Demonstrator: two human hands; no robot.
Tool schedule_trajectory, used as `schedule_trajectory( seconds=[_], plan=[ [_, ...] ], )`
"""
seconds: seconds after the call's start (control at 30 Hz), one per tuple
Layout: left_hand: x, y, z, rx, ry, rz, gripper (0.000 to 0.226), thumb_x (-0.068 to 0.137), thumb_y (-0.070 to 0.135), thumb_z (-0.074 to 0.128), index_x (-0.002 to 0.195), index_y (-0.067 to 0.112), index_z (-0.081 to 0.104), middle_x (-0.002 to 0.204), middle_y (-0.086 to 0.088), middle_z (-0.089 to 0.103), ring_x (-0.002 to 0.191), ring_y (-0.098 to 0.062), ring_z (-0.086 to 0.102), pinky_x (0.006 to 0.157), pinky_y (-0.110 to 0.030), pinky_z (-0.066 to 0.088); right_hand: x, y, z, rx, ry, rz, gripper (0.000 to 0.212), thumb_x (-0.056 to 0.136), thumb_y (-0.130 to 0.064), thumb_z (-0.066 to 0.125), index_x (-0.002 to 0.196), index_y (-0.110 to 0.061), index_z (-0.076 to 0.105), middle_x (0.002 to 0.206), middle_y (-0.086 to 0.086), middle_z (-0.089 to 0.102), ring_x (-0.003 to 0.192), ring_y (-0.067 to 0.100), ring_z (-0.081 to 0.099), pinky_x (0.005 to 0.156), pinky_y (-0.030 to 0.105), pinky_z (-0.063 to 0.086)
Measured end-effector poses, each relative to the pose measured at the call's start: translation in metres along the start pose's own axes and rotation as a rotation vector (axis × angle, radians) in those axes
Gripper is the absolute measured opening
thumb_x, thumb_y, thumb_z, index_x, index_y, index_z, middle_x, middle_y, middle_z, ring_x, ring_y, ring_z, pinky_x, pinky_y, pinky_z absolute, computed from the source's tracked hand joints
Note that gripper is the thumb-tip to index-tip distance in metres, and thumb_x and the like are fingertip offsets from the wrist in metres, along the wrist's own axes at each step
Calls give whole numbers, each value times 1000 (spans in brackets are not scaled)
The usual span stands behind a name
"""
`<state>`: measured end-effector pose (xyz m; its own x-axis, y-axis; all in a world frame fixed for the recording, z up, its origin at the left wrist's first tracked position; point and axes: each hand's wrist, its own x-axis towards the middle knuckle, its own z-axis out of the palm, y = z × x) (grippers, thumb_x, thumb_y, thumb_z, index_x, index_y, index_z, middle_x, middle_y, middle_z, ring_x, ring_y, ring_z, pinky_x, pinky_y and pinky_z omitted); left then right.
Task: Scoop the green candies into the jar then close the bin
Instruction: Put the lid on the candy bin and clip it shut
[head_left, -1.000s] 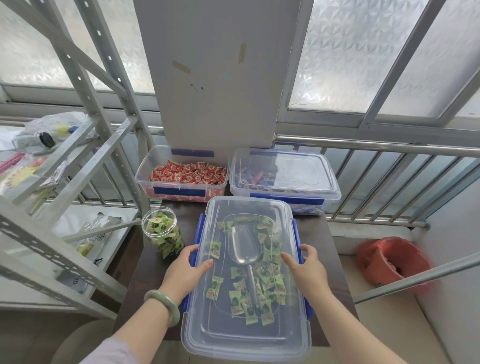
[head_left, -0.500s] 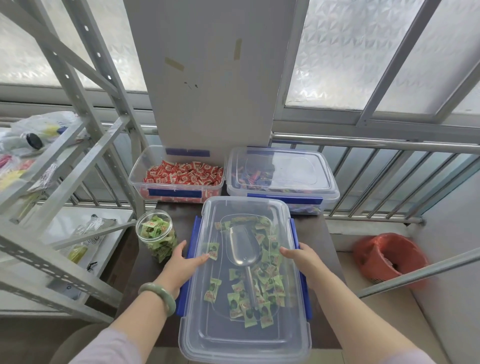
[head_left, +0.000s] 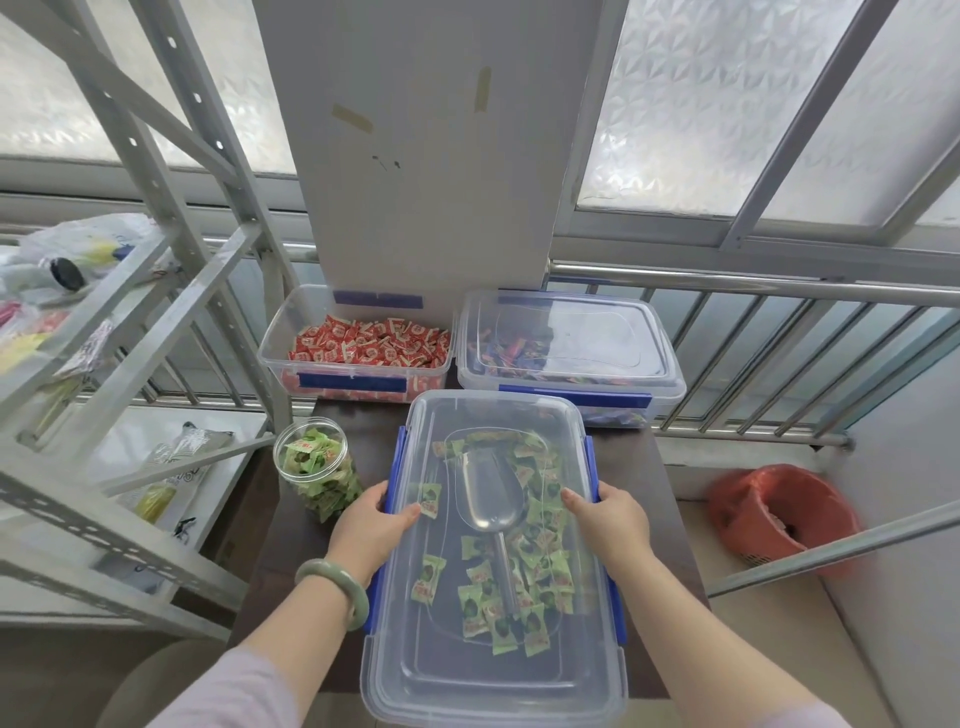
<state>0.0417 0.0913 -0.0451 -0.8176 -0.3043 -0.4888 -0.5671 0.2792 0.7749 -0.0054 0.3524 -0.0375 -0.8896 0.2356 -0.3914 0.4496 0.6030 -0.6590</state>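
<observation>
A clear bin with a clear lid on top lies in front of me on the dark table. Through the lid I see green candies and a metal scoop. Blue latches run along both long sides. My left hand rests on the bin's left edge, fingers over the lid and the left latch. My right hand presses the right edge at the other latch. A round clear jar filled with green candies stands open, left of the bin.
Behind the bin stand an open bin of red candies and a lidded bin of mixed candies. A grey metal rack stands at the left, a steel railing at the back right, and a red basket on the floor.
Both hands have slid outward from the lid's top to the bin's side edges at the blue latches. The camera has shifted slightly.
</observation>
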Motion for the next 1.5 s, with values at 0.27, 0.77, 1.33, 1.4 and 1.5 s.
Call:
schedule_trajectory(
  seconds=[0.27,0.77,1.33,1.4,1.5],
  plan=[
    [-8,1,2,104,6,52,51,91,37,56,139,23,44,118,4,62,107,-21,60,91,-37,49,2,0,2,-200,60,-54,38,90,-45,53,89,-9,66,79,4,65,74,21,59,57,29,39],
    [-2,4,0,366,73,106,60,84,43,64,129,4,54,125,-11,63,112,-27,59,93,-32,46,-1,-1,4,-276,99,-61,40,92,-45,51,95,-7,62,80,3,60,73,19,54,45,22,28],
    [14,1,8,140,33,192,45,87,28,64,131,23,54,105,4,71,90,-16,66,83,-36,54,5,1,-1,-273,53,-62,39,91,-50,51,95,-13,60,83,-1,60,77,17,54,57,27,38],
    [14,5,9,204,57,204,45,88,27,63,131,20,55,105,1,71,89,-18,65,77,-31,50,5,-1,0,-291,85,-45,41,90,-49,53,77,-10,56,69,-1,55,68,17,52,54,27,36],
    [12,7,14,257,77,183,49,90,28,59,137,17,49,115,-3,68,99,-24,63,83,-34,49,3,0,3,-338,129,-58,42,92,-48,50,74,-9,53,69,0,53,69,19,50,59,29,36]
  ],
)
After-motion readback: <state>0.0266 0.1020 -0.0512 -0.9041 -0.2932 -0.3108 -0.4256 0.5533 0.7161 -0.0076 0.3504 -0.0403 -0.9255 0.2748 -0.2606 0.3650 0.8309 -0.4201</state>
